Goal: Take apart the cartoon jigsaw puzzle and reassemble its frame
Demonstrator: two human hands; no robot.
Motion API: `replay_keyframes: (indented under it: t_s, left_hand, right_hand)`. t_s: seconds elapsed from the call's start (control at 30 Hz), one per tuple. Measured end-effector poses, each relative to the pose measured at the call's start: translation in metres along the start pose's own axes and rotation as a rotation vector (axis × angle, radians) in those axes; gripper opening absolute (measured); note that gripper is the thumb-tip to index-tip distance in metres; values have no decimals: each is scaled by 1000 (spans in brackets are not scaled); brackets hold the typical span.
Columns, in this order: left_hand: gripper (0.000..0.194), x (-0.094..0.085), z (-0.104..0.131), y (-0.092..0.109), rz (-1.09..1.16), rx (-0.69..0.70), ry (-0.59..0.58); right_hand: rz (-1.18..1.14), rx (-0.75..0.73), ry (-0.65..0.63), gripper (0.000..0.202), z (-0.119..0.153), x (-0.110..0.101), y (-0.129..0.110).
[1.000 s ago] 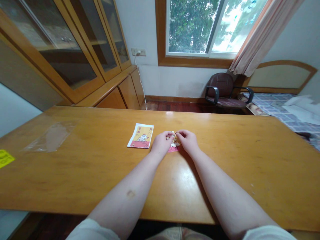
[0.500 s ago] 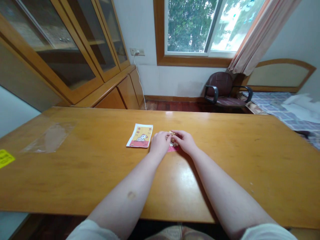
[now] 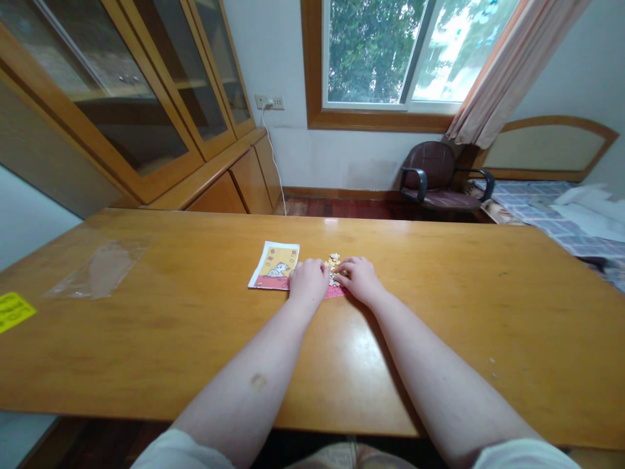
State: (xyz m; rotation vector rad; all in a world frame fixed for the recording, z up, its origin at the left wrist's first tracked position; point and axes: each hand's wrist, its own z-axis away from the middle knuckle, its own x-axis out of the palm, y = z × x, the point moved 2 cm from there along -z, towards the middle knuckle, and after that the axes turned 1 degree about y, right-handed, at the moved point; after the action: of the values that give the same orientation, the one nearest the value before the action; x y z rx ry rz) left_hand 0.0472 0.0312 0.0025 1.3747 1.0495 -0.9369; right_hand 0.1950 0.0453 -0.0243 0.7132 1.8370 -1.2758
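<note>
Pink and yellowish-white, the small loose pieces (image 3: 334,263) lie in a little heap between my hands, just right of centre in the frame, with a pink patch (image 3: 336,292) at its near edge. My right hand (image 3: 360,279) arches over the right side, fingers bent and partly spread at the pieces; I cannot tell whether they pinch one. My left hand (image 3: 309,280) curls at the left side, covering a corner of the picture card (image 3: 277,264); its fingertips are hidden, so I can't tell what it holds. The pieces look like thin board: very light, fairly stiff, easy to nudge across the smooth table (image 3: 195,339). I'd take one by opposite edges between thumb and fingertip, gently, since narrow tabs could bend.
</note>
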Motion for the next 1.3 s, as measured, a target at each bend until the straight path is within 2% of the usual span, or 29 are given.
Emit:
replay_keyframes:
  t_s: [0.17, 0.3, 0.53, 0.63, 1.0, 1.3]
  left_hand:
    - [23, -2, 1, 3, 70, 34, 10]
    - [25, 0, 5, 7, 96, 190, -42]
    - [44, 6, 14, 11, 75, 414, -146]
    - [41, 7, 15, 12, 86, 468, -169]
    - [10, 4, 12, 18, 128, 470, -162]
    - [18, 7, 6, 15, 235, 476, -144]
  right_hand:
    - [-97, 58, 36, 5, -3, -5, 0]
    - [-148, 134, 101, 11, -3, -8, 4]
    - [-48, 256, 170, 18, -3, -9, 13]
    - [23, 252, 209, 20, -2, -9, 14]
    - [-99, 145, 298, 22, -1, -14, 7]
    - [-198, 132, 201, 27, 0, -14, 1]
